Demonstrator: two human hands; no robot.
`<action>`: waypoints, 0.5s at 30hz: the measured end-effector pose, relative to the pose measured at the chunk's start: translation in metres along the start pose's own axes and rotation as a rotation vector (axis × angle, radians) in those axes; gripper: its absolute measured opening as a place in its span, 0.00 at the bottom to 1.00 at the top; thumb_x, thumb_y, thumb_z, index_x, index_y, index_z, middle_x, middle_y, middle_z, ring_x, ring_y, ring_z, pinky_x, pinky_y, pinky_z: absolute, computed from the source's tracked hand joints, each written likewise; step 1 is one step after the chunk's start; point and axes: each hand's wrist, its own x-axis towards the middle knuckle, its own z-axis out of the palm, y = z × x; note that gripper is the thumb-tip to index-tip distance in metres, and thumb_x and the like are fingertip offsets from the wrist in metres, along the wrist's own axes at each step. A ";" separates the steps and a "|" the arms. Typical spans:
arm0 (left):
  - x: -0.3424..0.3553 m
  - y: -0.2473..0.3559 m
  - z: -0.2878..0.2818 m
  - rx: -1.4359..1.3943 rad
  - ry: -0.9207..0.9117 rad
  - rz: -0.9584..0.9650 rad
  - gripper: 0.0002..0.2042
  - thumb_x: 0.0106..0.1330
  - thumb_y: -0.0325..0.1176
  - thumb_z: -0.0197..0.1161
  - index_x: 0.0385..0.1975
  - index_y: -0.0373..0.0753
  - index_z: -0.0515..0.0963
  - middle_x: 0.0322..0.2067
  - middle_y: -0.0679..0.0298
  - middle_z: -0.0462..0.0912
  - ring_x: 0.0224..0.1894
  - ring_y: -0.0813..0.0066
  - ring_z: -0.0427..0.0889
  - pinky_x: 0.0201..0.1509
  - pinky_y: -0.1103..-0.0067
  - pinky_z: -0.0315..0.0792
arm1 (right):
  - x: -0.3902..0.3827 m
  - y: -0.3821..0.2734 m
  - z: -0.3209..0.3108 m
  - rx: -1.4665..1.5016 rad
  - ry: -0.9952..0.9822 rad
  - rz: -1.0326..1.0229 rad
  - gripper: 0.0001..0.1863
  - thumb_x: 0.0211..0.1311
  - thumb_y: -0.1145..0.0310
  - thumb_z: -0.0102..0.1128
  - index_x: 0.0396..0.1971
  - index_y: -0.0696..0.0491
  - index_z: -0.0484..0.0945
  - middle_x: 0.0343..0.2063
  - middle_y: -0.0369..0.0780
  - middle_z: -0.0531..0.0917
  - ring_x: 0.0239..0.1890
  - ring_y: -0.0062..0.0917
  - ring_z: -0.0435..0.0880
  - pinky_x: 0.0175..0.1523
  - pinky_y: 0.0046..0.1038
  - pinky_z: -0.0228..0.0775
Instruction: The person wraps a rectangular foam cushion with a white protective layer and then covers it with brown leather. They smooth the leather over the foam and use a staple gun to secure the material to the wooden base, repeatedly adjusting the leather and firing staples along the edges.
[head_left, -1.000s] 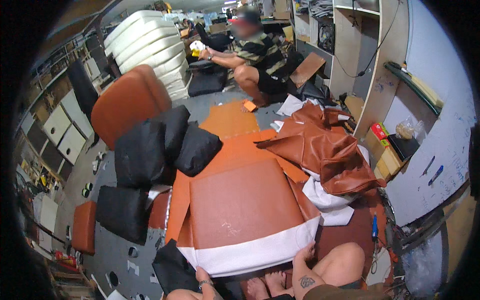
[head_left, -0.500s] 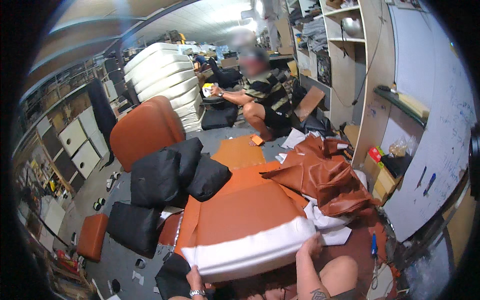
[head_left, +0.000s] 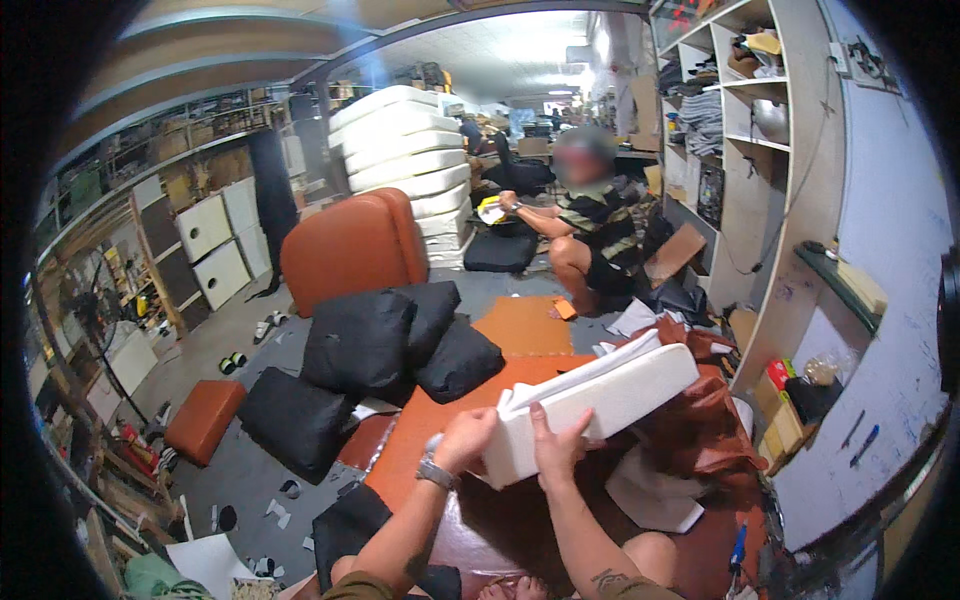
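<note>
A thick cushion (head_left: 600, 405) with a white foam-like side is tipped up in front of me, its long white face towards me. White cloth (head_left: 590, 370) lies folded along its top edge. My left hand (head_left: 467, 440), with a watch at the wrist, is closed on the cushion's left end. Against the lower part of the white face my right hand (head_left: 558, 440) grips, thumb up and fingers apart. The cushion's far side is hidden. Beneath it lie orange-brown leather-like sheets (head_left: 415, 425).
Black cushions (head_left: 357, 340) are heaped at the left, near an orange-brown backrest (head_left: 345, 255). Crumpled brown leather (head_left: 710, 420) lies at the right. Another person (head_left: 590, 215) squats beyond, holding something yellow and white. Shelves (head_left: 750, 150) and a blue-handled tool (head_left: 738, 548) are at the right.
The cushion has been tipped up and swung to the right, so its orange-brown top no longer shows. Both my hands have moved up, and the right one has shifted left along it.
</note>
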 end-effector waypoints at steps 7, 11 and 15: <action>-0.002 0.070 0.031 0.029 -0.068 0.129 0.35 0.79 0.65 0.51 0.51 0.31 0.84 0.35 0.51 0.89 0.20 0.65 0.88 0.24 0.71 0.84 | 0.119 -0.083 -0.034 -0.375 -0.071 -0.207 0.71 0.46 0.29 0.80 0.77 0.66 0.58 0.67 0.64 0.76 0.71 0.56 0.75 0.76 0.50 0.64; 0.002 0.092 0.067 0.000 -0.186 0.325 0.35 0.73 0.64 0.65 0.45 0.27 0.83 0.24 0.58 0.87 0.20 0.68 0.88 0.23 0.73 0.81 | 0.181 -0.124 -0.059 -0.634 -0.304 -0.276 0.72 0.40 0.28 0.81 0.75 0.66 0.63 0.68 0.64 0.75 0.72 0.54 0.75 0.76 0.43 0.69; -0.003 0.093 0.113 -0.131 -0.156 0.308 0.32 0.73 0.60 0.68 0.44 0.26 0.83 0.22 0.57 0.87 0.18 0.66 0.88 0.24 0.70 0.81 | 0.208 -0.142 -0.055 -1.065 -0.494 -0.238 0.82 0.33 0.26 0.83 0.81 0.63 0.52 0.74 0.68 0.64 0.77 0.61 0.65 0.78 0.54 0.65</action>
